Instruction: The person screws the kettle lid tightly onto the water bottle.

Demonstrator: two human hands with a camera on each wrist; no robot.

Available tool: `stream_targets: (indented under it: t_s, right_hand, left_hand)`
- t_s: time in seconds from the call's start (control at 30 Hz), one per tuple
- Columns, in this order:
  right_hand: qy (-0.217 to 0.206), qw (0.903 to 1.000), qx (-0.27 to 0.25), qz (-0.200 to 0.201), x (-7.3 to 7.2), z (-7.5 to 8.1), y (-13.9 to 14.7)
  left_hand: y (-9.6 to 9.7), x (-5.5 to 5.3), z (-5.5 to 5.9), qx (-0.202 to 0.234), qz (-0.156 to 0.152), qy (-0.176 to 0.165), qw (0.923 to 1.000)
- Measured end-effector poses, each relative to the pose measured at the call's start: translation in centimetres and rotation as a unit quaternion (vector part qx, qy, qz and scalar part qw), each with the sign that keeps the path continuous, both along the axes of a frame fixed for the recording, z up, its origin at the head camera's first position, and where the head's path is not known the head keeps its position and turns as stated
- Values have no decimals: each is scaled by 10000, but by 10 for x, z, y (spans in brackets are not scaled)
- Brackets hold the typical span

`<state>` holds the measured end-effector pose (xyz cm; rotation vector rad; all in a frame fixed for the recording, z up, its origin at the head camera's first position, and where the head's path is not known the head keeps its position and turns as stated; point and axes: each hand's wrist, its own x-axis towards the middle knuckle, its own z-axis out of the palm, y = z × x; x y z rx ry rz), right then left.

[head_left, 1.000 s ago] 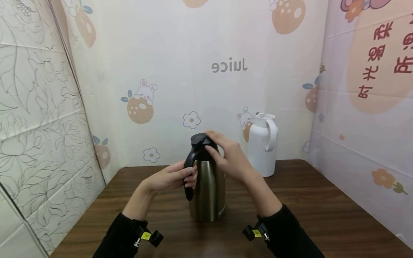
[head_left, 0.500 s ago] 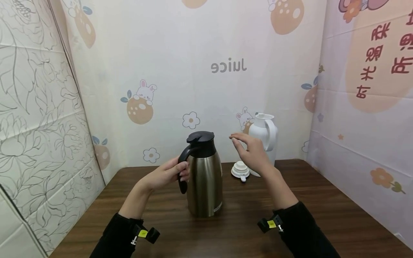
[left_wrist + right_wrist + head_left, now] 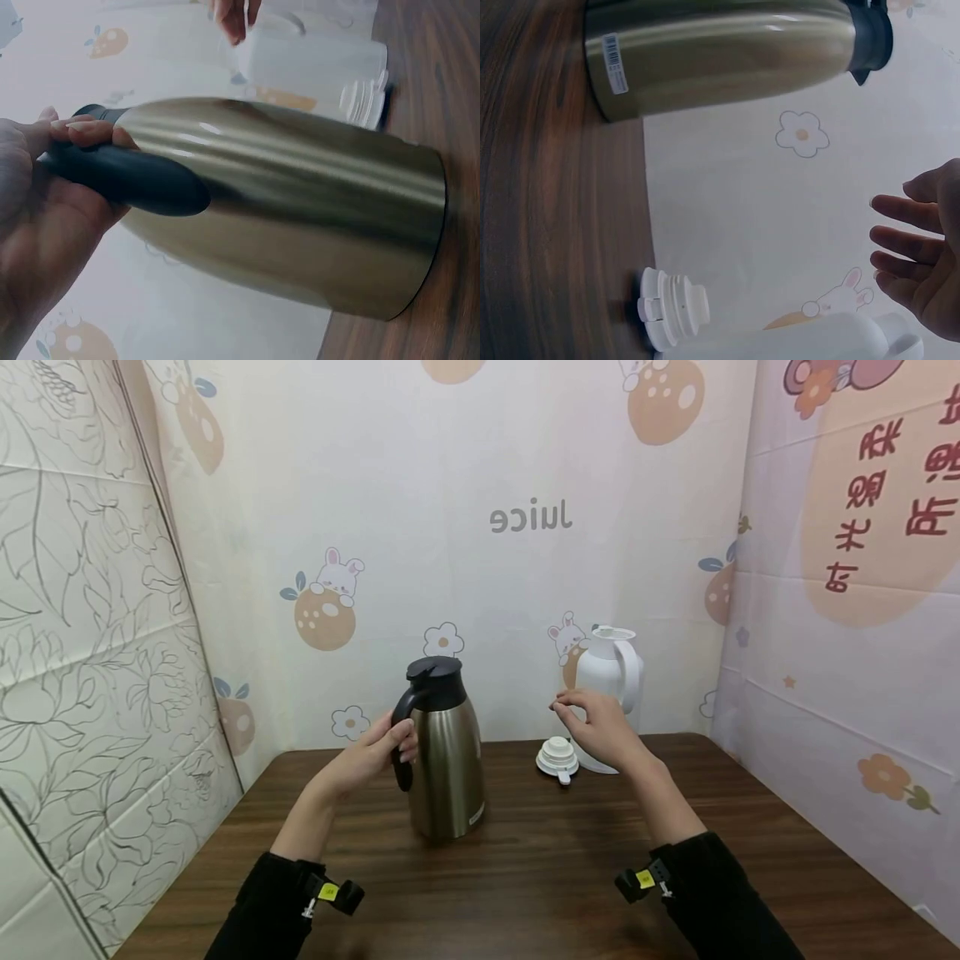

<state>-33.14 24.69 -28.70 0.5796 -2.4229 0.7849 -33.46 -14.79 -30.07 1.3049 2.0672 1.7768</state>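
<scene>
A brushed gold thermos jug (image 3: 448, 768) with a black lid stands left of the middle of the table, leaning slightly. My left hand (image 3: 367, 760) grips its black handle (image 3: 142, 180), fingers wrapped round it. Whether the jug's base touches the wood is hard to tell. My right hand (image 3: 600, 727) holds nothing; its fingers are loosely bent in the air in front of a white jug (image 3: 602, 668), hiding part of it. Below that hand, a white stopper (image 3: 557, 758) lies on the table beside the white jug, whose top has no stopper in it.
The dark wooden table (image 3: 525, 885) ends at a patterned cloth backdrop (image 3: 420, 527) behind the jugs. Cloth side walls (image 3: 847, 668) close in the left and right. A small label (image 3: 615, 64) sits low on the gold jug.
My right hand has come off the gold jug's lid and moved right, bringing the white stopper into view. My left hand has shifted the gold jug left and farther back.
</scene>
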Motion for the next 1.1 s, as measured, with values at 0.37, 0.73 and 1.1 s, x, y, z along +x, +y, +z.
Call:
stream_targets:
  t_s: [0.37,0.73,1.1]
  right_hand:
    - [-207,9997,112,-9,-2,-3,3]
    - [-243,9988,410,101,-6,-8,2]
    - [-580,9966,514,286,-17,-22,1]
  left_hand:
    - [-14,-21,-1,70,924,144,9956]
    - [-28,-46,-1,301,1843,435,9814]
    - [-47,-69,-10,592,2375,493,9683]
